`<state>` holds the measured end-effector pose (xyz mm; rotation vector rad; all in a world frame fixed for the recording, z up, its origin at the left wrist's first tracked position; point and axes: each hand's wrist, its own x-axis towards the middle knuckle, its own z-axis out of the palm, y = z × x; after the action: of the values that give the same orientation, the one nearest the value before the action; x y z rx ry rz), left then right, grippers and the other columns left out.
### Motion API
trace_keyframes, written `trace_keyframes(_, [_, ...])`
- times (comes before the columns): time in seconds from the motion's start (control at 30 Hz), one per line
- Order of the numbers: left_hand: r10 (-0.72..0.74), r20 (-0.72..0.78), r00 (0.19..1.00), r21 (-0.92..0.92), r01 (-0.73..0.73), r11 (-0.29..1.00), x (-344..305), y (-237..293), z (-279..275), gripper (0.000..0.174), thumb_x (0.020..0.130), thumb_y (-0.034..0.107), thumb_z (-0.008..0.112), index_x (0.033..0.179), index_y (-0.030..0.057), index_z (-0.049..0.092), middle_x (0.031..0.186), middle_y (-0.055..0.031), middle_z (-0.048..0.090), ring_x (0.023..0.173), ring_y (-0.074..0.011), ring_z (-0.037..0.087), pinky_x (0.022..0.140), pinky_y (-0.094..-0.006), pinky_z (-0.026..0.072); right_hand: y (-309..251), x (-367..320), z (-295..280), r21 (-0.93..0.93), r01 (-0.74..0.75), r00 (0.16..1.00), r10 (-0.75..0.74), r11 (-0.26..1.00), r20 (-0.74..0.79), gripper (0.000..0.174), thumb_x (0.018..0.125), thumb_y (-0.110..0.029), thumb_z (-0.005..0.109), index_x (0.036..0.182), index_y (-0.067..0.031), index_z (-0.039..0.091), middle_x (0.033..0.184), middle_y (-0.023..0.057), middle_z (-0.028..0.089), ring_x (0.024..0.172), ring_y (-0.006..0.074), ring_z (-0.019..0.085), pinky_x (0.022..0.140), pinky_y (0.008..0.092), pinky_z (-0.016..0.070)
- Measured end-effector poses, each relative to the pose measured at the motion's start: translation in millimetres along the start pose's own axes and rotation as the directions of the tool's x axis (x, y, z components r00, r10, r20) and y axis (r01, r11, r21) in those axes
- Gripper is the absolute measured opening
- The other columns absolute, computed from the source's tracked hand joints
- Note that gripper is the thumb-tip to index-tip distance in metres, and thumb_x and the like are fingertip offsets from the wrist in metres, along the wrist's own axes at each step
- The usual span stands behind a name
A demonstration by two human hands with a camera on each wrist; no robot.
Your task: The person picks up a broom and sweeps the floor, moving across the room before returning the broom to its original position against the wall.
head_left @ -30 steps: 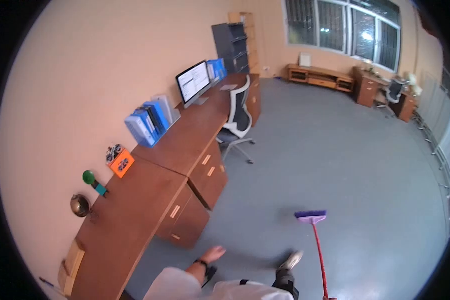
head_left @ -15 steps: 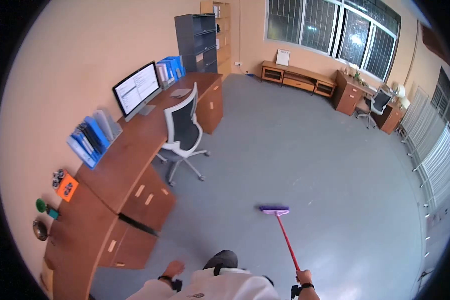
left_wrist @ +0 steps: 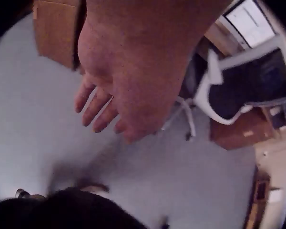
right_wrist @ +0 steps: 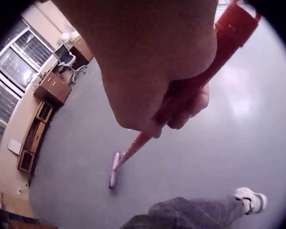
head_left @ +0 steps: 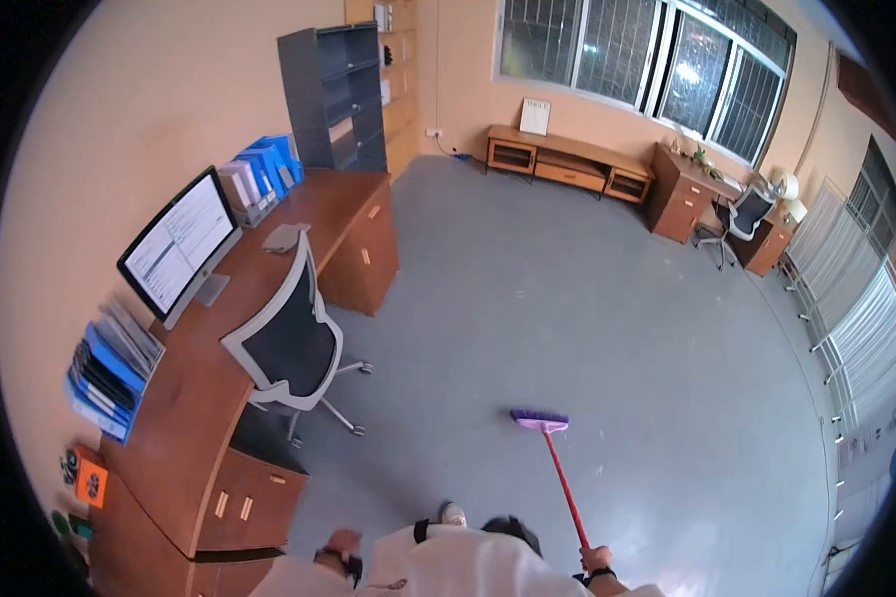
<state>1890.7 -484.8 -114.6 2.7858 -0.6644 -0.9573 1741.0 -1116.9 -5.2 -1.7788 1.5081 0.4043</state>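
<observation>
Upper body: white shirt (head_left: 458, 557), loose plain cloth, soft folds; small dark mark (head_left: 393, 584) on the front, too small to read. Left sleeve (head_left: 294, 577) white, same cloth; right sleeve (head_left: 647, 591) likewise, only partly in frame. Short black strap (head_left: 421, 530) at the shirt's front edge; fastening cannot be made out.

Wrists: black band (head_left: 332, 557) behind the left hand (head_left: 343, 542), small black boxy block (head_left: 353, 569) attached. Black cuff (head_left: 602, 574) behind the right hand (head_left: 596, 559). Both hands bare.

Lower body: dark grey trousers (right_wrist: 181, 213), creased. Shoe (right_wrist: 250, 199) whitish, darker grey trim, rounded toe; finer detail blurred.
</observation>
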Motion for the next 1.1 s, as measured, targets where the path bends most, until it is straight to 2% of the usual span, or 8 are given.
trace_keyframes(0.13, [-0.371,-0.149,0.917,-0.847,0.075,0.526,146.9,29.4,-242.9,0.031,0.081,0.031,0.056,0.094,0.0036,0.058,0.078,-0.0092,0.062,0.070,-0.0180,0.059,0.063,-0.0305,0.0454,-57.8,9.4,17.1,-0.049,-0.029,0.999,0.027,0.998,-0.043,0.041,0.069,-0.035,0.063,0.067,0.0055,0.063,0.055,0.0123,0.060,0.049,0.0209,0.060,0.047,0.0333,0.0481])
trace_keyframes(0.37, [-0.213,-0.478,0.852,-0.782,-0.302,0.545,320.6,43.5,-447.0,0.032,0.081,0.029,0.057,0.099,0.0034,0.058,0.086,-0.0116,0.063,0.080,-0.0210,0.060,0.071,-0.0324,0.0463,-179.3,146.1,37.3,-0.259,0.030,0.985,-0.072,0.966,-0.155,0.040,0.068,-0.035,0.067,0.056,0.0019,0.060,0.051,0.0096,0.058,0.048,0.0191,0.059,0.046,0.0342,0.0477])
trace_keyframes(0.5, [-0.212,-0.182,0.960,-0.622,0.055,0.781,364.9,-11.1,-392.4,0.034,0.080,0.028,0.057,0.103,0.0027,0.056,0.089,-0.0141,0.062,0.083,-0.0264,0.060,0.073,-0.0329,0.0461,-280.0,201.5,19.7,-0.324,0.090,0.985,-0.132,0.942,-0.112,0.042,0.068,-0.039,0.066,0.054,0.0007,0.060,0.050,0.0093,0.058,0.048,0.0190,0.059,0.048,0.0345,0.0480])
trace_keyframes(0.57, [0.286,-0.031,0.958,0.151,-0.279,0.949,379.2,-70.7,-341.3,0.033,0.077,0.031,0.060,0.094,0.0027,0.058,0.082,-0.0155,0.061,0.079,-0.0285,0.060,0.067,-0.0387,0.0476,-333.3,210.5,44.3,-0.328,0.121,0.987,-0.148,0.937,-0.059,0.044,0.069,-0.041,0.066,0.053,0.0001,0.060,0.049,0.0091,0.058,0.048,0.0189,0.059,0.049,0.0347,0.0481])
trace_keyframes(0.63, [-0.333,0.488,0.807,-0.858,0.514,-0.011,356.5,-84.1,-319.4,0.028,0.080,0.031,0.057,0.092,0.0054,0.058,0.085,-0.0152,0.060,0.076,-0.0279,0.060,0.060,-0.0397,0.0480,-365.3,266.2,61.9,-0.487,0.238,0.938,-0.329,0.841,-0.111,0.046,0.069,-0.045,0.064,0.054,-0.0011,0.061,0.050,0.0097,0.059,0.049,0.0195,0.060,0.051,0.0345,0.0487])
trace_keyframes(0.73, [-0.298,0.529,0.794,-0.839,0.437,-0.324,351.4,-85.4,-329.9,0.024,0.084,0.031,0.053,0.089,0.0079,0.058,0.087,-0.0149,0.060,0.070,-0.0259,0.060,0.053,-0.0349,0.0464,-531.3,264.6,21.7,-0.330,0.191,0.979,-0.203,0.924,-0.001,0.034,0.070,-0.032,0.065,0.060,0.0006,0.062,0.055,0.0094,0.061,0.048,0.0173,0.060,0.050,0.0305,0.0496])
trace_keyframes(0.93, [-0.113,0.239,0.965,-0.445,0.212,0.870,398.6,-120.9,-276.5,0.046,0.082,0.048,0.044,0.106,0.0096,0.053,0.105,-0.0088,0.060,0.094,-0.0199,0.057,0.080,-0.0355,0.0442,-730.1,347.2,42.4,-0.204,0.257,0.966,-0.252,0.945,0.051,0.025,0.071,-0.022,0.068,0.065,0.0012,0.062,0.055,0.0067,0.058,0.045,0.0155,0.055,0.042,0.0308,0.0468])
trace_keyframes(1.1, [0.498,0.100,0.861,-0.097,-0.490,0.866,540.0,-161.2,-403.7,0.031,0.075,0.038,0.047,0.093,0.0138,0.050,0.095,-0.0043,0.053,0.092,-0.0188,0.050,0.078,-0.0394,0.0421,-814.1,389.9,98.8,-0.082,0.171,0.964,-0.149,0.982,0.221,0.033,0.070,-0.028,0.066,0.070,0.0040,0.062,0.058,0.0092,0.061,0.049,0.0158,0.059,0.046,0.0286,0.0490])
